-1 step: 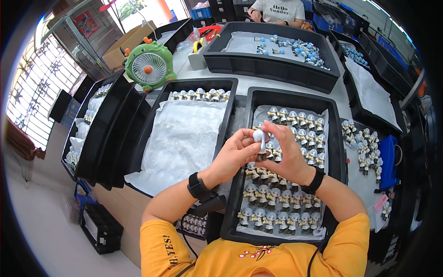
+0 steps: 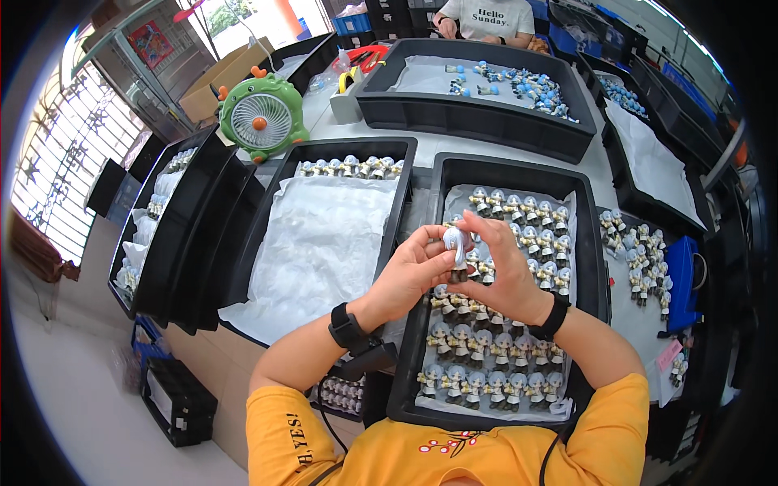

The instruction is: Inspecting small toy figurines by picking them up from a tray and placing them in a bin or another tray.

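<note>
A small figurine (image 2: pixel 459 257) with pale hair and a dark base is held upright between my hands, its back turned toward me. My left hand (image 2: pixel 412 274) pinches it with thumb and fingers from the left. On the other side my right hand (image 2: pixel 509 279) curves round it, thumb near its foot and fingers near its head. Both hands are above a black tray (image 2: pixel 399 401) lined with white sheeting, where rows of similar figurines (image 2: pixel 496 389) in white and gold stand. My hands hide part of the middle rows.
Left is another black tray (image 2: pixel 409 154) with white sheeting (image 2: pixel 324 235) and one row of figurines at its far end. A green fan (image 2: pixel 261 117) stands behind it. Farther back, a large tray (image 2: pixel 478 130) holds blue pieces; a person (image 2: pixel 490 16) sits beyond. More figurines (image 2: pixel 644 263) lie right.
</note>
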A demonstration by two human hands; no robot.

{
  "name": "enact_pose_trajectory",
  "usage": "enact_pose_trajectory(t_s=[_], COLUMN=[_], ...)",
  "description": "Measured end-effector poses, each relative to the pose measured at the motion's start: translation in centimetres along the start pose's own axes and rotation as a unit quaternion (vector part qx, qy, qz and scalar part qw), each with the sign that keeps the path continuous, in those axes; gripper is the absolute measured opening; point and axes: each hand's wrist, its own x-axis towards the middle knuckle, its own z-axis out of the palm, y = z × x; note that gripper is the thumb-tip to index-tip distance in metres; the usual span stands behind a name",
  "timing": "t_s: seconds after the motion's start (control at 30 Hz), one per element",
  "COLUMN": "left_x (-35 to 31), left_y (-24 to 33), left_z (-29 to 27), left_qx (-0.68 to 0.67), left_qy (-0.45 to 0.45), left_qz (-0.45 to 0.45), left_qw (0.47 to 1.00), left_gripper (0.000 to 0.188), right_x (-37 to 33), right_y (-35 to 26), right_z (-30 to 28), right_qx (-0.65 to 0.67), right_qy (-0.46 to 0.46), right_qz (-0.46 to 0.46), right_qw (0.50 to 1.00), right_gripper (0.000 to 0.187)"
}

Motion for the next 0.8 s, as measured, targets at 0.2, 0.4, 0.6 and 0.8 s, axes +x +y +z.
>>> enact_pose_trajectory(t_s=[0.2,0.4,0.6,0.8], left_x=[0.1,-0.4,-0.3,1.4], left_y=[0.3,2.3,13.4,15.8], left_z=[0.0,-0.6,-6.0,-21.2], left_qx=[-0.041,0.011,0.461,0.715], left_qy=[-0.043,0.033,0.174,0.351], left_qz=[-0.037,0.020,0.152,0.027], left_qw=[0.998,0.999,0.857,0.604], left_gripper=[0.046,0.039,0.036,0.030], right_x=[-0.5,-0.2,-0.3,0.2], right_y=[0.5,0.6,0.8,1.2], right_z=[0.1,-0.4,-0.6,-0.6], right_qx=[0.012,0.005,0.002,-0.022], right_qy=[-0.027,-0.038,-0.037,-0.035], right_qz=[0.024,0.040,0.064,0.038], right_qw=[0.999,0.998,0.997,0.998], right_gripper=[0.093,0.093,0.076,0.065])
